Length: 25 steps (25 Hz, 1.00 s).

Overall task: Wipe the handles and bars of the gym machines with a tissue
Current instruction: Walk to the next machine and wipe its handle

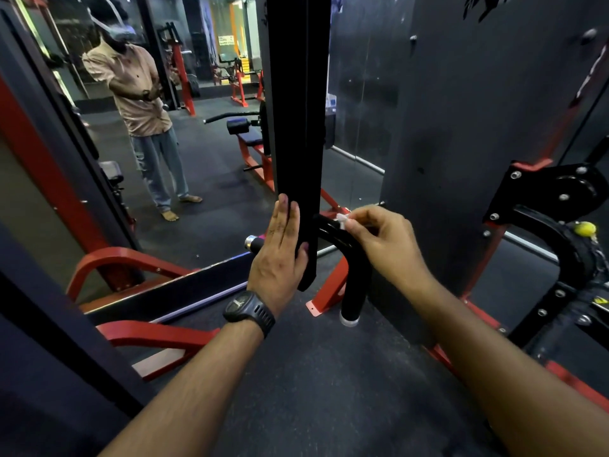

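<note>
A wide black strap hangs straight down in the middle of the head view. My left hand, a black watch on its wrist, grips the strap's lower end with fingers flat on it and the thumb behind. Just right of the strap a curved black handle bar bends downward and ends in a silver cap. My right hand pinches a small white tissue against the top of that bar's curve.
A large mirror on the left reflects a standing person and red gym benches. Red frame legs lie low left. A dark weight-stack panel and a black pulley bracket stand right. The floor is dark rubber.
</note>
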### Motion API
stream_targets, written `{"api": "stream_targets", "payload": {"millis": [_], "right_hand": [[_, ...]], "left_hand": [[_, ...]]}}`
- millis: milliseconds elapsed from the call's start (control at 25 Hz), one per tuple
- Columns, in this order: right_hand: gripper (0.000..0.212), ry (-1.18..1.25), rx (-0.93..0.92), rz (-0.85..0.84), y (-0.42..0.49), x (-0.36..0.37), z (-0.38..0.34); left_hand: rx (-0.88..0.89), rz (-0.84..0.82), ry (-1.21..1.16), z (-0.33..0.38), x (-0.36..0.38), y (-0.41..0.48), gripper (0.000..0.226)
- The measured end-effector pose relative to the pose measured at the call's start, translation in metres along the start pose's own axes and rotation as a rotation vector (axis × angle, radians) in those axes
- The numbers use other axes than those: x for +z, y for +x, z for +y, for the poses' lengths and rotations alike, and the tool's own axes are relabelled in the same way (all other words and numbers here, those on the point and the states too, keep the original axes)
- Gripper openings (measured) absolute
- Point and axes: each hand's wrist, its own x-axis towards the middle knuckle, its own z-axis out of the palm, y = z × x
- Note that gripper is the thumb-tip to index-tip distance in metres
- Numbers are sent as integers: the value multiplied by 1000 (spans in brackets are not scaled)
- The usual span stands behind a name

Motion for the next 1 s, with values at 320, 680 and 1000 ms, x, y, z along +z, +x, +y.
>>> {"api": "stream_targets", "payload": {"millis": [320,680,1000], "right_hand": [[15,-166,-429,164,-30,13,20],[35,-352,-457,38,-49,15,21],[22,-556,-584,47,-34,9,5]], "left_hand": [[17,-6,42,-8,-3,-2,70],[47,-1,40,-13,-3,-3,71],[66,-2,9,-17,4,-7,71]]}}
